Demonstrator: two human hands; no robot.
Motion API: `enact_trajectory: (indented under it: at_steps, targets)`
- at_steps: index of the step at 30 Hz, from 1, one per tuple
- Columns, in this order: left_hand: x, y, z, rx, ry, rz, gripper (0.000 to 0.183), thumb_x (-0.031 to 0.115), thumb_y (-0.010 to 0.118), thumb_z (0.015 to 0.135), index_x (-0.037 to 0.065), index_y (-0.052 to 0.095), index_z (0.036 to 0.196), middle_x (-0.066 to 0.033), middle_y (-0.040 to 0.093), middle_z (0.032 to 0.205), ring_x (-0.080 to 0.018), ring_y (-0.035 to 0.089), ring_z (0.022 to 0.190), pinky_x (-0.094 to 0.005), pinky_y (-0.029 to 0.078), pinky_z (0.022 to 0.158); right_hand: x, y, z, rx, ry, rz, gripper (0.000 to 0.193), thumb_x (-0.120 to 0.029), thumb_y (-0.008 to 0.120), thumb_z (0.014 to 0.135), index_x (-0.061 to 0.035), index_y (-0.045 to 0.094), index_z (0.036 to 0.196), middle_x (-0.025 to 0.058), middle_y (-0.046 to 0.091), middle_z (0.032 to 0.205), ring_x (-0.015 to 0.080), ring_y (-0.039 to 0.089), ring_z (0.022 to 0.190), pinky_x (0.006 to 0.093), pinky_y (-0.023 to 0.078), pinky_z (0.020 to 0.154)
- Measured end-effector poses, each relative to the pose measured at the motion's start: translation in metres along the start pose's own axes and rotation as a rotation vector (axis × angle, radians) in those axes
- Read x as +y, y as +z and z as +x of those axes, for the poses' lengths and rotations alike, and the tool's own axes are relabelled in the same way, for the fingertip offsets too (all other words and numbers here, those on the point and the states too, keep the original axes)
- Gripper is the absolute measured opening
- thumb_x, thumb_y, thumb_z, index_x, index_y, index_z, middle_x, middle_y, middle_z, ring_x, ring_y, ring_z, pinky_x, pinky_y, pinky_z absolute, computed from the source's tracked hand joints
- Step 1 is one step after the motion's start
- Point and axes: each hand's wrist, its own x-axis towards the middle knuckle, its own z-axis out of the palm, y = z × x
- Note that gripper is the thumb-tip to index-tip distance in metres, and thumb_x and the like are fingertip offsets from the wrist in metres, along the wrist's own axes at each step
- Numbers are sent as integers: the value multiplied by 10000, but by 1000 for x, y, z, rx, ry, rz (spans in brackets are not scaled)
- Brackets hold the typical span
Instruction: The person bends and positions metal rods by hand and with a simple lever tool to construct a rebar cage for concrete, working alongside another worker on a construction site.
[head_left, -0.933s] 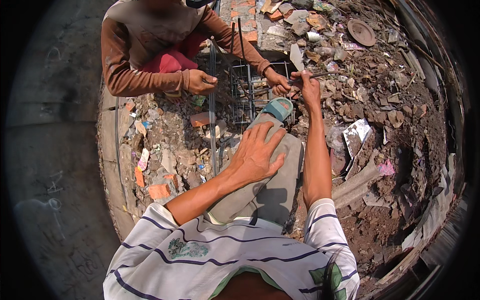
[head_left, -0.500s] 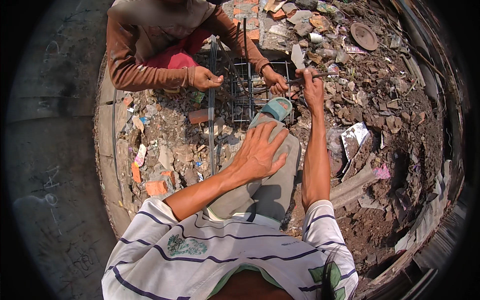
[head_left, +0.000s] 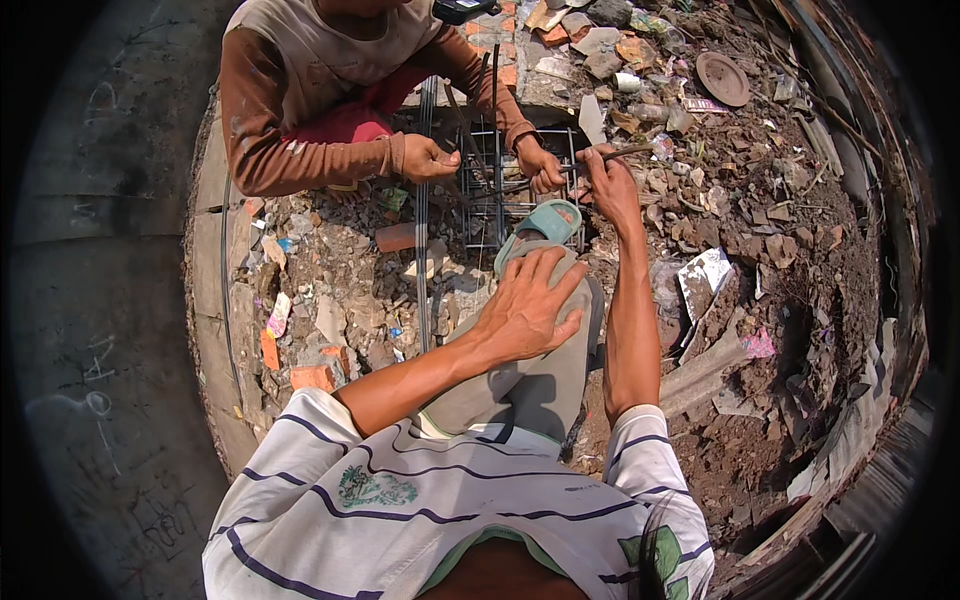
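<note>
My left hand (head_left: 533, 305) lies with its fingers spread on my trousered knee (head_left: 550, 377), holding nothing. My right hand (head_left: 612, 185) reaches forward, closed round a thin dark metal rod (head_left: 632, 151) whose one end sticks out to the right. It is beside the right edge of a rebar cage (head_left: 499, 175) set in a pit, and its fingers partly hide the rod. A co-worker's hand (head_left: 541, 166) grips at the cage, close to my right hand. The co-worker's other hand (head_left: 430, 159) is closed by the upright bars (head_left: 424, 215); what it holds is too small to tell.
A green sandal (head_left: 548, 219) on my foot is at the cage's near edge. Rubble with brick pieces (head_left: 312, 377) and litter surrounds the pit. A round brown dish (head_left: 723, 79) lies far right. A grey wall (head_left: 110, 300) runs along the left.
My right hand has shifted slightly left and lower with the rod. The co-worker's left-side hand has moved slightly right and nearer. My left hand stays on the knee.
</note>
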Motion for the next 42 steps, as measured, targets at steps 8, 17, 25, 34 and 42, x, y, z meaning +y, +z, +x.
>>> enact_trajectory:
  at_steps: [8, 17, 25, 34, 42]
  targets:
    - [-6, 0, -2, 46, 23, -30, 501, 261, 661, 807, 53, 518, 1240, -206, 449, 1231, -370, 456, 1146, -463, 385, 920, -58, 21, -6, -148, -179, -120, 254, -240, 476, 983, -12, 589, 974, 226, 606, 778, 420, 601, 755, 459, 458, 645]
    - [-32, 0, -9, 148, -134, -346, 350, 175, 599, 886, -1, 541, 1184, -197, 516, 1148, -364, 511, 1059, -430, 406, 920, -117, 84, -3, -415, -426, -309, 187, -202, 562, 906, -29, 509, 955, 211, 606, 764, 415, 610, 725, 478, 454, 600]
    - [-67, -1, -39, 253, -505, -528, 278, 176, 549, 901, -19, 636, 1080, -196, 668, 998, -344, 613, 937, -402, 462, 833, -145, 135, -10, -379, -694, -434, 177, -123, 555, 833, 48, 533, 874, 192, 628, 613, 361, 658, 567, 431, 524, 477]
    - [-175, -16, -52, 521, -664, -398, 304, 192, 571, 868, -22, 613, 1080, -218, 649, 1035, -394, 619, 979, -423, 470, 816, -165, 165, -26, -418, -610, -402, 172, -142, 537, 869, 28, 541, 891, 218, 629, 651, 395, 655, 641, 474, 516, 538]
    - [-200, -19, -54, 538, -524, -109, 253, 133, 644, 800, -33, 618, 990, -218, 642, 990, -391, 623, 931, -439, 482, 807, -175, 171, -34, -340, -640, -375, 180, -208, 598, 825, -31, 626, 832, 212, 662, 724, 390, 668, 678, 484, 515, 582]
